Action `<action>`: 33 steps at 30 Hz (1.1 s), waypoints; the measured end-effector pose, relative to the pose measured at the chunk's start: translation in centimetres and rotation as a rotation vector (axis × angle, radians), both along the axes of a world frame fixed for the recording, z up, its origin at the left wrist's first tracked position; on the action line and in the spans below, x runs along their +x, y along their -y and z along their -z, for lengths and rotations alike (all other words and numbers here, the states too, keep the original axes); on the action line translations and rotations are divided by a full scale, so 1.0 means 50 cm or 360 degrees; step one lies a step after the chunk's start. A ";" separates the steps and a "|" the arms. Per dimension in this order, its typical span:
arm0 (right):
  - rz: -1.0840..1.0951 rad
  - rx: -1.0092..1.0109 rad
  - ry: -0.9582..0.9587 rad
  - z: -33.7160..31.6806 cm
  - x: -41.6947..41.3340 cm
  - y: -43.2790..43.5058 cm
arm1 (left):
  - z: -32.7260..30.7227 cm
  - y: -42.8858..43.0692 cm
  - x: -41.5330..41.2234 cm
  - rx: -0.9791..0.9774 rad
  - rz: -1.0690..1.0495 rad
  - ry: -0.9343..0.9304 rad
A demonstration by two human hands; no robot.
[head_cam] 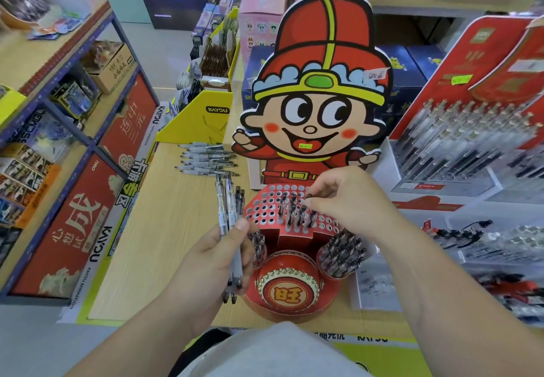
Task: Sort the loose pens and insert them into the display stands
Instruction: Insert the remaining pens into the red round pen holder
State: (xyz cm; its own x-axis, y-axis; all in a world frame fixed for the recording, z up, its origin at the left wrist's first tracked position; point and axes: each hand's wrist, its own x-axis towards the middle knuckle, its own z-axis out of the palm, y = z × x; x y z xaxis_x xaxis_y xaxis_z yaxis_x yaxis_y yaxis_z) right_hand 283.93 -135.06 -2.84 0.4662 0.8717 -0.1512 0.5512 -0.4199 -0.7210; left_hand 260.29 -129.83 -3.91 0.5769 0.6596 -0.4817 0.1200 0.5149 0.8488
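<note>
Centrally, red display stand (282, 231) w/ cartoon backboard (321, 97) sits on wooden table (164, 247); clear-barrel pens (294, 212) w/ black tips stand in its holed top, loose pens (206, 160) lie far left. The left hand (212, 254) is curled round a pen bundle (226, 200), near-left of stand; right hand (347, 200), fingers curled, pinches top of one pen (312, 216) in the holes.

The surface (164, 244) at centre left was pale wood-grain laminate, smooth and matt. The cartoon display stand (321, 53) was printed cardboard with a faint sheen, and its perforated panel (263, 203) was the same red card. The bundle of pens (228, 209) at lower centre and the loose pens (206, 160) above it had clear, glossy plastic barrels. The yellow bin (194, 123) looked like matt cardboard.
</note>
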 end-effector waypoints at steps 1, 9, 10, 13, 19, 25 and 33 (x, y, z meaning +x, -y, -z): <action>-0.0039 -0.0033 0.0028 -0.002 -0.001 -0.002 | 0.000 0.001 0.000 -0.0001 0.0005 -0.0004; -0.0069 -0.0046 0.0075 0.003 -0.009 -0.015 | -0.002 0.000 0.001 0.0007 0.0039 0.0016; -0.0077 -0.0054 0.0080 0.004 -0.008 -0.014 | -0.003 0.000 0.001 0.0005 0.0042 0.0019; -0.0107 -0.0107 0.0108 0.003 -0.007 -0.006 | -0.008 0.000 0.000 0.0006 0.0089 0.0058; 0.0215 0.0392 -0.0230 -0.041 -0.036 0.027 | -0.022 -0.001 0.007 0.0043 0.0264 0.0138; 0.0190 0.0469 -0.0723 -0.079 -0.104 0.050 | -0.023 0.008 0.034 0.0383 0.0534 -0.0005; 0.0288 0.0460 -0.1131 -0.056 -0.091 0.067 | -0.032 0.018 0.048 0.0487 0.0538 -0.0052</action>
